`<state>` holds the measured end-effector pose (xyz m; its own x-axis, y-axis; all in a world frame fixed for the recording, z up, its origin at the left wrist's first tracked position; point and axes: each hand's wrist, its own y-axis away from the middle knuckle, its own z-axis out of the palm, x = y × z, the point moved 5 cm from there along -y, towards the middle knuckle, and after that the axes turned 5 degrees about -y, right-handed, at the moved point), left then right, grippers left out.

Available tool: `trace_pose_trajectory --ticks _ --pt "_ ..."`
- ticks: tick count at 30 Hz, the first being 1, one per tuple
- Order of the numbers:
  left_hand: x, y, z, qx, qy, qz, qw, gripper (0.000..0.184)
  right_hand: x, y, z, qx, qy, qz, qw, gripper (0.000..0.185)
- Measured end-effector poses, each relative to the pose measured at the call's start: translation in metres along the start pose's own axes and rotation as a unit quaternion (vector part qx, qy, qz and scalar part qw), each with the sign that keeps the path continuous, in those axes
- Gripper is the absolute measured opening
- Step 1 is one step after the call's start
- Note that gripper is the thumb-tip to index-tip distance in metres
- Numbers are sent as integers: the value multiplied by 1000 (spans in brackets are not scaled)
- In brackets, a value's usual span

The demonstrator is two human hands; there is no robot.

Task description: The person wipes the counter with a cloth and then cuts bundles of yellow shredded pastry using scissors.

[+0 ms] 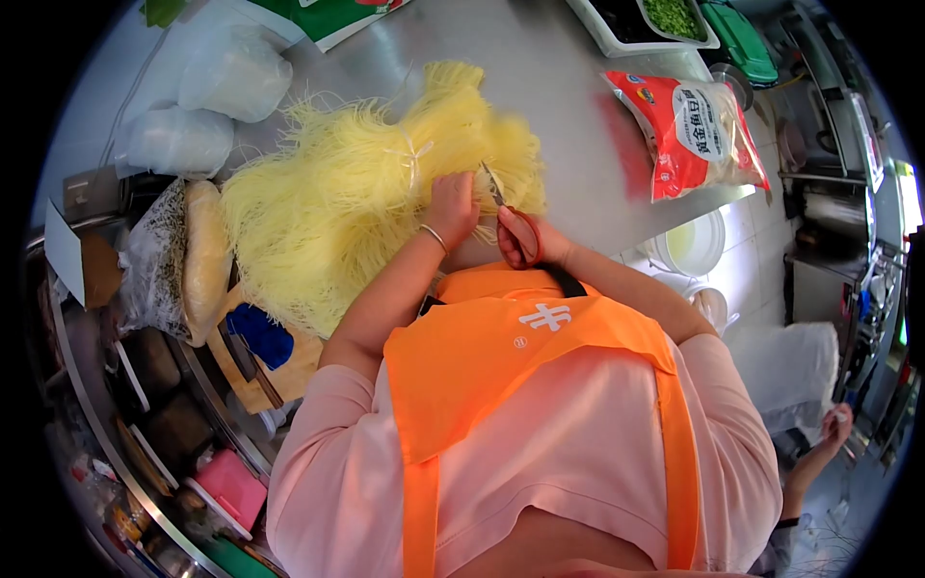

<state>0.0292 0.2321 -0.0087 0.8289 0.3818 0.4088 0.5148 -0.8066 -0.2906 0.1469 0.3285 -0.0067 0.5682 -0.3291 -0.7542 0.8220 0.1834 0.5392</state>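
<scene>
A large heap of thin yellow noodle strands (318, 217) is spread over the metal table. A white tie (414, 159) gathers the strands near the middle. My left hand (453, 205) is closed on the near edge of the bundle, just below the tie; its fingertips are partly hidden. In my right hand (515, 241) is a pair of scissors (528, 227) with red handles. The dark blades point up and away, beside my left fingers and close to the strands. Whether the blades touch any strand I cannot tell.
Beyond the bundle stretches the steel table (501, 48). A red-and-white bag (699, 135) lies at right, with a white bucket (692, 241) below the edge. Plastic tubs (236, 72) and filled bags (202, 260) stand at left. Another person's hand (836, 424) shows lower right.
</scene>
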Motion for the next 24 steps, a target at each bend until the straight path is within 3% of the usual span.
trace_pose_trajectory --ticks 8,14,16,17,19,22,24 --pt "0 -1 -2 -2 14 -2 1000 40 -2 5 -4 23 8 4 1000 57" --pt "-2 2 -6 -8 32 -4 999 42 -7 26 -17 0 -133 28 991 50" --pt "4 2 -13 -18 29 15 999 41 -19 37 -29 30 -147 -21 988 48" --pt "4 4 -17 -18 29 15 999 41 -15 36 -38 3 -143 -46 989 47" --pt "5 13 -13 -145 4 35 989 39 -9 38 -48 23 -141 -28 989 48" --pt "11 23 -20 -107 0 116 987 39 6 35 -57 46 -154 -2 987 47" --pt "11 26 -16 -136 -7 124 983 38 8 33 -58 76 -46 -11 996 45"
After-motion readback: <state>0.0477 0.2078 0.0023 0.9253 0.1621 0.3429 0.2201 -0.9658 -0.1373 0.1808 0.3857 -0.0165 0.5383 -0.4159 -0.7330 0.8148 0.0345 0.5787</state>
